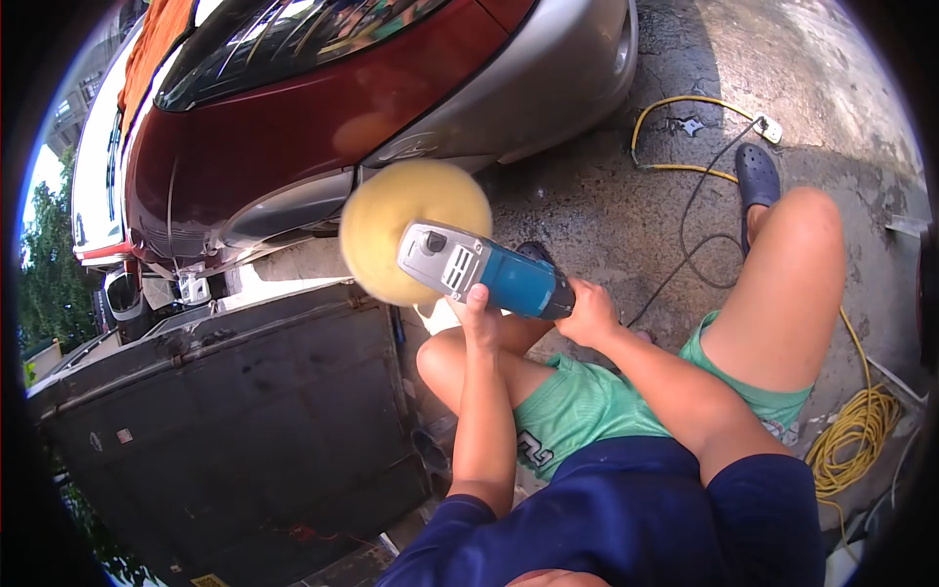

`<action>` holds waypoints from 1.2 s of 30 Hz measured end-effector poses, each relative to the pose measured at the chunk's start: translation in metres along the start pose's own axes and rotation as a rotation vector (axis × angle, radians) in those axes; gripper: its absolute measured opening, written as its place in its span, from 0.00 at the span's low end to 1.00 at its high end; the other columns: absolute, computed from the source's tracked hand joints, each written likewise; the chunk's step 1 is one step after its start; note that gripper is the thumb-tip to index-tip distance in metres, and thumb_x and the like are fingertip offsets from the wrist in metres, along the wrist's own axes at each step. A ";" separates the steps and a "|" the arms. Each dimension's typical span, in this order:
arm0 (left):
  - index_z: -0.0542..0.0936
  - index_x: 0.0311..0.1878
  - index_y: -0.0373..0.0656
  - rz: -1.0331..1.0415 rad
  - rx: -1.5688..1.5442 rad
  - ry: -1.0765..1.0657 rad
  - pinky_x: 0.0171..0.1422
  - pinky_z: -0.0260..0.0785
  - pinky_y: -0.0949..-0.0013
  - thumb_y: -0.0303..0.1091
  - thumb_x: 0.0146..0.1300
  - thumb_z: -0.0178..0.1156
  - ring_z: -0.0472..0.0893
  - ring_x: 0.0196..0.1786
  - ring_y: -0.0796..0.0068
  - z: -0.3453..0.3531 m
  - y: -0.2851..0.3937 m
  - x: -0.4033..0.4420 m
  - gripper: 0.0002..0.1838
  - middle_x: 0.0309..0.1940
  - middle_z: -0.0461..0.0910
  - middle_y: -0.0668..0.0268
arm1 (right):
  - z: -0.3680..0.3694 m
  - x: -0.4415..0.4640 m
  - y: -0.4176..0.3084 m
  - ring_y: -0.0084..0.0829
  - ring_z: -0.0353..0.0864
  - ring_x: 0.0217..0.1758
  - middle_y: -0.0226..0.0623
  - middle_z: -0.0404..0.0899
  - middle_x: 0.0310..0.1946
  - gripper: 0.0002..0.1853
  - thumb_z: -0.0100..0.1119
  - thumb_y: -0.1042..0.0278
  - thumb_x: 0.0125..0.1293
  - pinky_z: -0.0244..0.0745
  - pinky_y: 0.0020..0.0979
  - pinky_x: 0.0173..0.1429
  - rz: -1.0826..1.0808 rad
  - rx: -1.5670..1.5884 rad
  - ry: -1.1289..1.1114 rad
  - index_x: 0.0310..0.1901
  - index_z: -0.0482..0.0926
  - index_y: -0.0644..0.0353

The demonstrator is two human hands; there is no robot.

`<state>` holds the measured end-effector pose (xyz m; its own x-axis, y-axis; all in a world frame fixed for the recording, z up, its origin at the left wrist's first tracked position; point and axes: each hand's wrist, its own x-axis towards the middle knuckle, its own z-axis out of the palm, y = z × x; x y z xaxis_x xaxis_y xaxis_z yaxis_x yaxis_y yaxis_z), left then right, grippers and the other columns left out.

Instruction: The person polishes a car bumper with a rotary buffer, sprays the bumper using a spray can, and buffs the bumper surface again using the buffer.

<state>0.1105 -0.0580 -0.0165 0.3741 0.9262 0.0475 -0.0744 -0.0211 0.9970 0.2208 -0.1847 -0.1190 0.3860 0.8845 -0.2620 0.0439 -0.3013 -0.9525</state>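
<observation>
A teal and grey power polisher (518, 281) is held up in front of me with both hands. Its round yellow pad (377, 230) looks smeared, as if spinning, and overlaps the lower edge of the car's silver and red bodywork (391, 108); whether it touches the paint I cannot tell. My left hand (476, 311) supports the polisher from below near its grey head, thumb up along the side and the other fingers mostly hidden. Around the dark rear end, my right hand (590, 313) is closed in a grip.
A dark flat-sided box (235, 440) stands at left, close to the car. A black cord (690, 220) runs over the concrete to a white socket (769, 128) on a yellow cable. More yellow cable (851, 440) lies coiled at right. An orange cloth (155, 44) hangs on the car.
</observation>
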 end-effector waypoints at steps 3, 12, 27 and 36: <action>0.75 0.67 0.32 0.004 0.051 0.011 0.64 0.77 0.61 0.59 0.58 0.80 0.83 0.56 0.66 -0.007 -0.005 0.003 0.46 0.54 0.82 0.60 | 0.000 0.004 -0.002 0.64 0.87 0.53 0.62 0.87 0.47 0.22 0.72 0.65 0.51 0.84 0.55 0.60 -0.002 0.000 -0.013 0.47 0.81 0.67; 0.79 0.62 0.34 0.006 0.111 0.109 0.62 0.75 0.64 0.59 0.57 0.79 0.82 0.53 0.70 -0.001 -0.010 -0.012 0.42 0.51 0.81 0.64 | 0.000 0.002 0.011 0.62 0.87 0.55 0.60 0.88 0.48 0.24 0.72 0.67 0.50 0.84 0.54 0.60 0.002 0.005 -0.061 0.49 0.83 0.68; 0.76 0.66 0.33 0.050 0.171 0.039 0.60 0.80 0.62 0.55 0.58 0.80 0.85 0.54 0.67 -0.018 -0.003 -0.002 0.43 0.53 0.83 0.60 | 0.015 -0.001 -0.001 0.65 0.87 0.51 0.60 0.88 0.45 0.19 0.75 0.67 0.52 0.83 0.55 0.55 -0.016 0.097 -0.001 0.44 0.83 0.65; 0.72 0.74 0.34 -0.007 0.011 0.018 0.74 0.78 0.45 0.54 0.57 0.77 0.85 0.66 0.49 -0.030 -0.002 -0.007 0.48 0.62 0.82 0.51 | 0.026 0.009 0.005 0.61 0.87 0.56 0.59 0.87 0.50 0.24 0.74 0.68 0.50 0.83 0.54 0.61 -0.090 -0.041 -0.016 0.49 0.81 0.68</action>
<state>0.0802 -0.0530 -0.0207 0.3574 0.9331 0.0392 -0.0618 -0.0182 0.9979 0.2006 -0.1691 -0.1300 0.3640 0.9142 -0.1781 0.1153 -0.2339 -0.9654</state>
